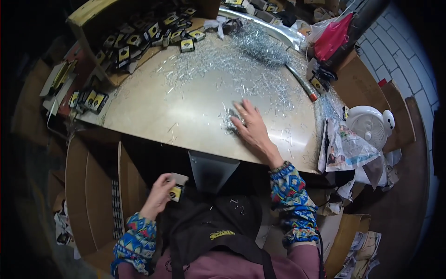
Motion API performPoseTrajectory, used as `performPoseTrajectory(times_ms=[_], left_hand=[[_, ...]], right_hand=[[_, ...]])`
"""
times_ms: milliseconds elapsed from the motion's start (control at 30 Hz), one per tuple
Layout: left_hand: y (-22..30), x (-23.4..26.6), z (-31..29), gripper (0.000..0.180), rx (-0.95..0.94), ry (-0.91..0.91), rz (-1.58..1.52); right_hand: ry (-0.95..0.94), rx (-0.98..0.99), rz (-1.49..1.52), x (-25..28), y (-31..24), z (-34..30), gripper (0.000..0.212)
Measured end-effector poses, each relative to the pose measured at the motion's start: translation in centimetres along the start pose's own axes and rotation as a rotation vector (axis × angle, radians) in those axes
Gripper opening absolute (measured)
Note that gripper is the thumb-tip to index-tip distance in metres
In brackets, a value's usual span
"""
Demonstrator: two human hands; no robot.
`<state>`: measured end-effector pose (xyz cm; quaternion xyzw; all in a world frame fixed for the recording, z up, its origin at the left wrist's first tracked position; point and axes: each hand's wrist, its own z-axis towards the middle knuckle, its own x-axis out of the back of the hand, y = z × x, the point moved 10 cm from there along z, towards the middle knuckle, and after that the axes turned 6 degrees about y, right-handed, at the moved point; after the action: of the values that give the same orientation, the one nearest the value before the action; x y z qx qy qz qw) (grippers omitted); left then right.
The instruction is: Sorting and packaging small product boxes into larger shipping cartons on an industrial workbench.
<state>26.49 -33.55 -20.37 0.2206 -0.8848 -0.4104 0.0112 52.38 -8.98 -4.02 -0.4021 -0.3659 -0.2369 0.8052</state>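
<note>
My left hand [159, 195] is closed around a small black-and-yellow carton [176, 191], held below the front edge of the metal tabletop [139, 109]. The carton's grey flap stands up at its top; its inside cannot be made out. Over the tabletop, my right hand [254, 130] lies with fingers stretched out and apart, slightly blurred. Its fingertips are at a little cluster of thin silvery metal pins [231, 122]. More loose pins spread across the surface behind it, up to a dense heap [262, 44] at the back.
Many similar cartons [134, 39] fill an open box at the back left. A metal tube with a red end [302, 83] lies by the heap. At the right are a white fan [367, 128] and newspaper [346, 149]. A grey chute-like panel [211, 169] hangs below the front edge.
</note>
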Motion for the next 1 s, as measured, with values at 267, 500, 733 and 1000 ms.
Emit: performPoseTrajectory(times_ms=[267,500,733,1000], left_hand=[[-6.7,-7.5,-1.3,0.031,0.034,-0.213,0.083],[-8.1,-8.2,-2.3,0.035,0.126,-0.093,-0.170],[-6.0,-9.4,-3.2,0.045,-0.033,-0.178,-0.002],[-4.1,-9.5,-3.3,0.057,-0.658,0.013,0.767]], right_hand=[[0.049,0.067,-0.157,-3.9,-10.0,-4.6,0.048],[-0.112,-0.010,-0.165,-2.0,-14.1,-8.7,0.054],[-0.043,-0.228,0.429,0.9,-11.2,-9.9,0.037],[-0.527,0.097,0.121,-8.5,-14.7,-18.5,0.047]])
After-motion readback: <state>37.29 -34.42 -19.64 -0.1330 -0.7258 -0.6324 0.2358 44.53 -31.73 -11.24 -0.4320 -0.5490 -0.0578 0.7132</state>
